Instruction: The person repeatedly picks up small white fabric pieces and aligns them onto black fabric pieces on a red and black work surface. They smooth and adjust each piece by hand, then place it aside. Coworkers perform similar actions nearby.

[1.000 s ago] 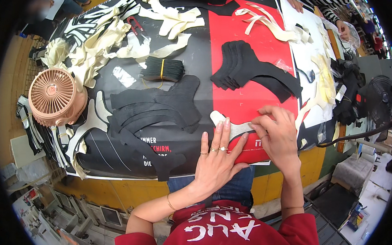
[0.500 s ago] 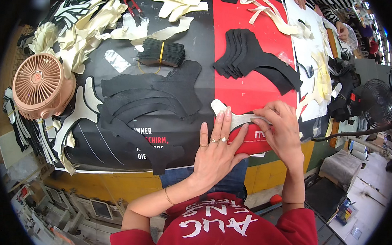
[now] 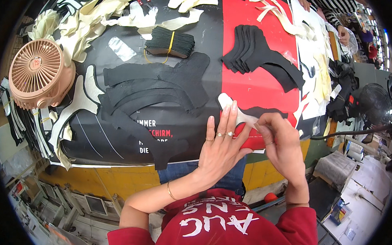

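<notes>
On the red-and-black worktop point(image 3: 234, 87), left hand point(image 3: 221, 150) lay flat, fingers spread, over curved cream fabric strip point(image 3: 225, 101); right hand point(image 3: 283, 141) pinched its end. Uneven pull risked skewing it.

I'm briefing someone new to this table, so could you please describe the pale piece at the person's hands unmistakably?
Start at the red panel right of the black area. Close to its near edge, the left hand lies on the pale piece and the right hand pinches it. Unlike the all-black stack beyond, this piece is pale, with black material showing along its far side.
</notes>
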The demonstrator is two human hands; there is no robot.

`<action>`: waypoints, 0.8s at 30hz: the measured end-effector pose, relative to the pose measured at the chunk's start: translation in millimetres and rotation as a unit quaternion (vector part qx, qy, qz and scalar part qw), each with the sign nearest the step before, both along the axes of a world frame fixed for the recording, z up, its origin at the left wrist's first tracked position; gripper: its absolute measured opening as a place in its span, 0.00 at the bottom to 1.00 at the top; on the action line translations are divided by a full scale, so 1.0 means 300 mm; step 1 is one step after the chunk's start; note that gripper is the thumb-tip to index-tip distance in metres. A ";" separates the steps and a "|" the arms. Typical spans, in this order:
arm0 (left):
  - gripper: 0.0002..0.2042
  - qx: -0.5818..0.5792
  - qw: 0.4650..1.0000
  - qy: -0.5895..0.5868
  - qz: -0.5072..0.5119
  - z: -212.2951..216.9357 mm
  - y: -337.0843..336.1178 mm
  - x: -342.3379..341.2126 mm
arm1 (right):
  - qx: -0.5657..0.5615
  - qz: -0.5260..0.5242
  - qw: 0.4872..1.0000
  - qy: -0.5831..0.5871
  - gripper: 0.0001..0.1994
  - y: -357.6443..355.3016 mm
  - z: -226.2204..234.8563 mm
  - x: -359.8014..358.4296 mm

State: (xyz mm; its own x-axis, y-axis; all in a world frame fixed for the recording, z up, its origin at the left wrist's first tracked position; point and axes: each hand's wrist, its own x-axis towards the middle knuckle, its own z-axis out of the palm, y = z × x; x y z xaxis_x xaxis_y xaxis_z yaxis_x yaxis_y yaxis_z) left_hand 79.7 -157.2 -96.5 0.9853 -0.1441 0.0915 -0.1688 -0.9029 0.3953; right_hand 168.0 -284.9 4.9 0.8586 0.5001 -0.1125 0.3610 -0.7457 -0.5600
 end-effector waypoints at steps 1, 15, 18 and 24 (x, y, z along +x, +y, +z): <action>0.34 -0.003 1.000 0.005 -0.001 0.000 0.001 0.000 | 0.030 -0.031 0.997 0.063 0.04 0.007 0.015 0.000; 0.41 -0.020 0.999 0.026 -0.026 0.007 0.016 0.006 | -0.014 -0.110 0.982 0.150 0.12 -0.061 -0.110 0.118; 0.46 -0.059 0.997 0.040 -0.026 0.006 0.021 0.001 | -0.029 -0.118 0.977 0.174 0.12 -0.071 -0.111 0.127; 0.50 -0.016 0.998 0.064 -0.017 0.012 0.012 0.004 | -0.003 -0.111 0.984 0.143 0.13 -0.078 -0.135 0.122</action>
State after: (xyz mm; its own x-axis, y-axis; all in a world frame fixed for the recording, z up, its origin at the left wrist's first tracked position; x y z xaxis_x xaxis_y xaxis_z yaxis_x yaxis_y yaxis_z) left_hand 80.8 -153.7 -92.9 0.9837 -0.1774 -0.0301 -0.1459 -0.8842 0.4438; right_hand 204.7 -308.3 -35.5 0.8791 0.3031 -0.3679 0.0179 -0.7923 -0.6098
